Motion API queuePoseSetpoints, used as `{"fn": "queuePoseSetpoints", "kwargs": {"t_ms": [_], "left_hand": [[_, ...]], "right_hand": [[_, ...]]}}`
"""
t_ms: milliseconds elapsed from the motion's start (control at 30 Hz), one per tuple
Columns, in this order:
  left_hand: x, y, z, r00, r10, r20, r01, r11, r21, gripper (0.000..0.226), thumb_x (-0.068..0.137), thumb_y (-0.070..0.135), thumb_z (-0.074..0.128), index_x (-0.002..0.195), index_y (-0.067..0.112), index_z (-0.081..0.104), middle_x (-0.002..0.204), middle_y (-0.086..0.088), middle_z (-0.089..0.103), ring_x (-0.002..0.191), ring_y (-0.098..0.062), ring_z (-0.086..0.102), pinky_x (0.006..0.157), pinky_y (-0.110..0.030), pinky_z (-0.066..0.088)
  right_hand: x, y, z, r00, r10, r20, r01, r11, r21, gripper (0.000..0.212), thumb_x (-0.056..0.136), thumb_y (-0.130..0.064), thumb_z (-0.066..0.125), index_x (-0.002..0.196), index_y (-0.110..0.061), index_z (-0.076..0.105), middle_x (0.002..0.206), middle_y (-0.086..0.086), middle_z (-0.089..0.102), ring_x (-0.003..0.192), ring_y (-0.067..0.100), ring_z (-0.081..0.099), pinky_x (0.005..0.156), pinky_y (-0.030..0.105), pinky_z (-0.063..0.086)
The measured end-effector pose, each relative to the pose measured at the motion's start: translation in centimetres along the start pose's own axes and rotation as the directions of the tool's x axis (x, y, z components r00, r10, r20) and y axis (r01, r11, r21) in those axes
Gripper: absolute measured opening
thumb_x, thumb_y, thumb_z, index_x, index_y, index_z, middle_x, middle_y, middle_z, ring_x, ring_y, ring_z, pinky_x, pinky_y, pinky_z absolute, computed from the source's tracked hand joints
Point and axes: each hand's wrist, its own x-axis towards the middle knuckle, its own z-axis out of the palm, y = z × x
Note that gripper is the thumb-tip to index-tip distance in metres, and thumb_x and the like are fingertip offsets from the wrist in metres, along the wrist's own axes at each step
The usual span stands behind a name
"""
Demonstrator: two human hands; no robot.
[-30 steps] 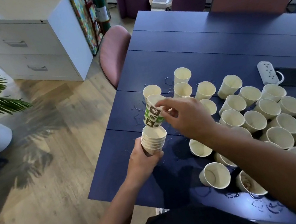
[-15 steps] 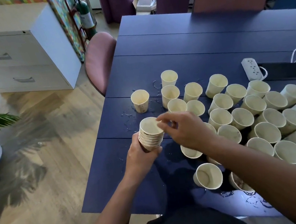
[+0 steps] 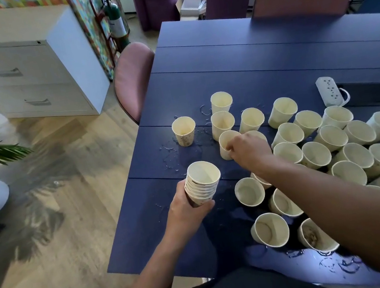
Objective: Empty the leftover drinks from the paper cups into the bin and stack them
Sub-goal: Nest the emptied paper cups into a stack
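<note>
Left hand (image 3: 189,211) grips a stack of about seven nested paper cups (image 3: 202,182); right hand (image 3: 249,151) pinches one standing cup (image 3: 227,144) among roughly thirty.

- Stack of cups (image 3: 201,183): sitting in left hand (image 3: 189,211), over table (image 3: 270,62) near edge.
- Loose cups (image 3: 337,144): crowding table right of stack.
- Power strip (image 3: 329,91): lying behind cups.

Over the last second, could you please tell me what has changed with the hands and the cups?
The right hand dropped its printed cup into the stack, let go, then reached forward and took hold of another cup standing on the table. The left hand kept gripping the stack; the other cups stayed put.
</note>
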Motion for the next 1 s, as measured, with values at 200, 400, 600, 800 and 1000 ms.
{"fn": "queuePoseSetpoints", "kwargs": {"t_ms": [200, 400, 600, 800, 1000], "left_hand": [[-0.2, -0.3, 0.1, 1.0, -0.014, 0.014, 0.014, 1.0, -0.009, 0.06, 0.076, 0.028, 0.084, 0.121, 0.039, 0.047, 0.111, 0.022, 0.062, 0.103, 0.007, 0.057, 0.078, -0.017, 0.044], [-0.1, -0.2, 0.2, 1.0, -0.015, 0.021, 0.016, 1.0, -0.021, 0.058, 0.078, 0.026, 0.083, 0.123, 0.036, 0.048, 0.109, 0.021, 0.062, 0.101, 0.005, 0.057, 0.078, -0.019, 0.045], [0.7, -0.6, -0.2, 0.998, -0.061, 0.012, 0.061, 0.998, 0.0, 0.054, 0.077, 0.028, 0.082, 0.12, 0.035, 0.05, 0.107, 0.019, 0.064, 0.1, 0.0, 0.06, 0.08, -0.024, 0.049], [2.0, -0.1, -0.5, 0.997, -0.072, -0.027, 0.072, 0.997, 0.011, 0.051, 0.076, 0.031, 0.083, 0.117, 0.033, 0.052, 0.101, 0.015, 0.066, 0.094, -0.008, 0.064, 0.076, -0.03, 0.052], [2.8, 0.6, -0.2, 0.999, -0.021, -0.046, 0.021, 1.0, -0.005, 0.055, 0.075, 0.029, 0.084, 0.119, 0.035, 0.051, 0.1, 0.013, 0.067, 0.09, -0.013, 0.066, 0.078, -0.036, 0.057]], "right_hand": [[0.1, 0.6, 0.8, 0.999, -0.028, -0.041, 0.03, 0.999, 0.04, 0.02, 0.093, -0.017, 0.057, 0.099, -0.022, 0.076, 0.081, 0.004, 0.06, 0.077, 0.029, 0.061, 0.06, 0.032, 0.044], [-0.7, 0.8, -0.1, 0.956, -0.059, -0.286, 0.138, 0.954, 0.265, 0.014, 0.09, -0.02, 0.066, 0.097, -0.017, 0.078, 0.091, 0.003, 0.072, 0.078, 0.025, 0.063, 0.064, 0.035, 0.051], [-2.7, -1.3, -4.5, 0.816, -0.096, -0.571, 0.393, 0.815, 0.425, 0.014, 0.086, -0.017, 0.074, 0.099, -0.013, 0.077, 0.092, 0.0, 0.073, 0.071, 0.017, 0.063, 0.066, 0.038, 0.059], [-5.2, -2.6, -5.8, 0.837, -0.347, -0.424, 0.526, 0.721, 0.45, 0.012, 0.085, -0.019, 0.075, 0.096, -0.017, 0.078, 0.086, -0.007, 0.07, 0.069, 0.013, 0.059, 0.064, 0.031, 0.054], [-5.0, -3.0, -4.7, 0.891, -0.345, -0.295, 0.454, 0.685, 0.57, 0.015, 0.087, -0.015, 0.075, 0.101, -0.018, 0.08, 0.085, -0.017, 0.064, 0.074, 0.003, 0.056, 0.066, 0.01, 0.043]]}}
